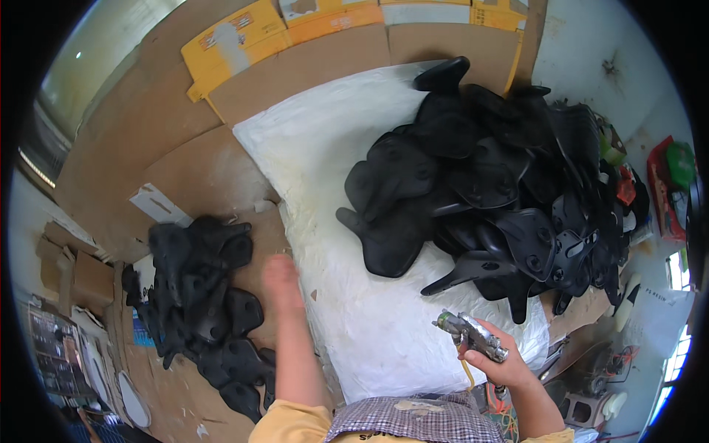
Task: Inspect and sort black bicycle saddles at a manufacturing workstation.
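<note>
My right hand (504, 359) is closed around a metal spray gun (478, 338) with a green part at its front. A thin yellow hose (468, 375) hangs from the gun, which is over the near right part of a white-covered table (377, 325). My left hand (282, 280) is smeared by motion beside the table's left edge, so its fingers cannot be read. Closest to it, on the left, lies a pile of black molded plastic shells (210, 314). A larger heap of similar black shells (473, 181) covers the table's far right side.
Brown cardboard (185, 166) lines the far and left sides, with yellow printed cardboard (236, 48) along the back. Cardboard boxes (92, 277) stand at the far left. Red and green bags (676, 170) are by the right wall, with a grey machine (587, 406) below.
</note>
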Action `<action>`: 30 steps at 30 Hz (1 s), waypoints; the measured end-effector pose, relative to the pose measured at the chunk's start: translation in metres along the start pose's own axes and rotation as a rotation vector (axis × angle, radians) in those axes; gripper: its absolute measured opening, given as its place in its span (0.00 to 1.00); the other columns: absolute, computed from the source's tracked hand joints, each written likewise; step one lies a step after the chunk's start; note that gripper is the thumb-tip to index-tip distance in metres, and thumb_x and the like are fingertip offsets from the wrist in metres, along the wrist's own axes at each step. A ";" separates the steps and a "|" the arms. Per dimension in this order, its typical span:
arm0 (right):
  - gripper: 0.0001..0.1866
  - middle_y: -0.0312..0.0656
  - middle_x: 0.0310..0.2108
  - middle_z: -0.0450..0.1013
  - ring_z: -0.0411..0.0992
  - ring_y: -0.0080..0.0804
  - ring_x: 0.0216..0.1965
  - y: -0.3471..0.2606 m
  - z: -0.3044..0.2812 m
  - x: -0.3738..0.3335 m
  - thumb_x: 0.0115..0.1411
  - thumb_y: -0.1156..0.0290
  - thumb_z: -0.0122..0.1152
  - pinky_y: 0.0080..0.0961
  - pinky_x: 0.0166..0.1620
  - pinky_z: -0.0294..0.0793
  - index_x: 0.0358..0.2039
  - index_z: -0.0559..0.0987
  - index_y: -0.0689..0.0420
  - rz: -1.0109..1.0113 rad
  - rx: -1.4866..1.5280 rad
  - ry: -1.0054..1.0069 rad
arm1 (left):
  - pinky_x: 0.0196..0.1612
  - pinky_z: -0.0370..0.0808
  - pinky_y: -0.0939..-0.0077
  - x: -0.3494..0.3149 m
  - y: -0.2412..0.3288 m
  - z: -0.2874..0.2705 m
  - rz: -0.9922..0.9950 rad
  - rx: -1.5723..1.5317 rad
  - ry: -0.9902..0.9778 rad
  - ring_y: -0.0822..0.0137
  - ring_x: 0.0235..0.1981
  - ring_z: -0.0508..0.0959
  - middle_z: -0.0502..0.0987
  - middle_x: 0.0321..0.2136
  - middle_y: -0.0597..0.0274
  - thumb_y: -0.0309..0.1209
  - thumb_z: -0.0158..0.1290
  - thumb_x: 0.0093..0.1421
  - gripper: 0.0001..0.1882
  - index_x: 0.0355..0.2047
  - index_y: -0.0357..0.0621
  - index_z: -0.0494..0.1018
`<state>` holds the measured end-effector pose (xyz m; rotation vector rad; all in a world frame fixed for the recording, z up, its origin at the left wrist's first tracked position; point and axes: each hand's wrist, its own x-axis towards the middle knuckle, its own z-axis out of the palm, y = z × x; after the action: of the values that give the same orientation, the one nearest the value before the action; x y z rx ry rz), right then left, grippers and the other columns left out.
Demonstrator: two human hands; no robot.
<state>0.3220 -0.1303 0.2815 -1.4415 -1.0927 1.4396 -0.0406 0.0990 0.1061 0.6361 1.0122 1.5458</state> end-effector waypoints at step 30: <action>0.30 0.40 0.35 0.76 0.72 0.23 0.37 -0.002 0.020 -0.033 0.54 0.74 0.65 0.23 0.42 0.72 0.57 0.67 0.61 -0.028 -0.102 -0.141 | 0.26 0.74 0.69 -0.069 -0.062 -0.052 -0.677 0.847 0.028 0.65 0.23 0.78 0.76 0.31 0.59 0.47 0.56 0.56 0.22 0.41 0.41 0.72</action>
<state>0.3028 -0.1618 0.2925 -1.4053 -1.2853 1.5028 -0.0372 0.0195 0.0353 0.7250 1.7005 0.4962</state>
